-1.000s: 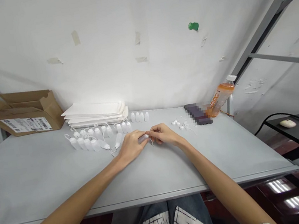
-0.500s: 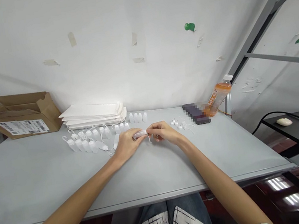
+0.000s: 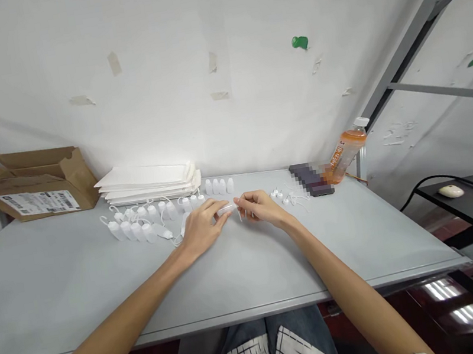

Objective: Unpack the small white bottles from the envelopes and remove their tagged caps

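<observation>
Over the middle of the grey table, my left hand (image 3: pixel 203 225) grips a small white translucent bottle (image 3: pixel 225 208) between thumb and fingers. My right hand (image 3: pixel 260 206) pinches the bottle's right end, where a thin white strap hangs down. Left of my hands stand several white bottles (image 3: pixel 137 231) with looped straps; one lies tilted close to my left hand. Behind my hands is a short row of small bottles without straps (image 3: pixel 222 187). Several small white caps with straps (image 3: pixel 285 198) lie right of my right hand.
An open cardboard box (image 3: pixel 49 185) stands at the back left, beside a stack of white envelopes (image 3: pixel 147 182). At the back right are a dark phone (image 3: pixel 308 177) and an orange drink bottle (image 3: pixel 346 150) leaning. A white mouse (image 3: pixel 451 191) sits on a side surface.
The bottle in my hands has shifted slightly to the right, and the fingers of my left hand show a little more of it. The other things stay in place.
</observation>
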A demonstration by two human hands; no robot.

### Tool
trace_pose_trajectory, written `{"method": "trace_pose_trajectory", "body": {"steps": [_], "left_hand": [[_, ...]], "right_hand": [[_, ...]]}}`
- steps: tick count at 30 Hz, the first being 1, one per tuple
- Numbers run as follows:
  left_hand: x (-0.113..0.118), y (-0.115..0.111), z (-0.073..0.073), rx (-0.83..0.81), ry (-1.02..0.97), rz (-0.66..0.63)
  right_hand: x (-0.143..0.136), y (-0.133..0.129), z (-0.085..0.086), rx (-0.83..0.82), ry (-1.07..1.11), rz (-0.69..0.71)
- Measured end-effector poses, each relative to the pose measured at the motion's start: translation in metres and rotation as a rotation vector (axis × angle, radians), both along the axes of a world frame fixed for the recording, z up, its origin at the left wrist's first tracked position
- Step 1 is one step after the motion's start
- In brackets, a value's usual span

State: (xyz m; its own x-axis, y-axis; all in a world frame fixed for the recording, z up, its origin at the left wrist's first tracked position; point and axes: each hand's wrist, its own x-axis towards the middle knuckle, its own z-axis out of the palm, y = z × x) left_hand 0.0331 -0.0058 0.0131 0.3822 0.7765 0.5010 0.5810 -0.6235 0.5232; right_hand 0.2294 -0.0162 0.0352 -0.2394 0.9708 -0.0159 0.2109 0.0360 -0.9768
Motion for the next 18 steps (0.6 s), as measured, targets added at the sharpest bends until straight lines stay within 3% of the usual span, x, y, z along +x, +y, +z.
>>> {"method": "trace_pose_trajectory", "body": {"steps": [18], "left_hand": [[-0.0007, 0.0003, -0.0015, -0.037, 0.098, -0.021]], "right_hand": [[-0.0021, 0.0004, -0.0049, -0.042, 0.018, 0.055]]}}
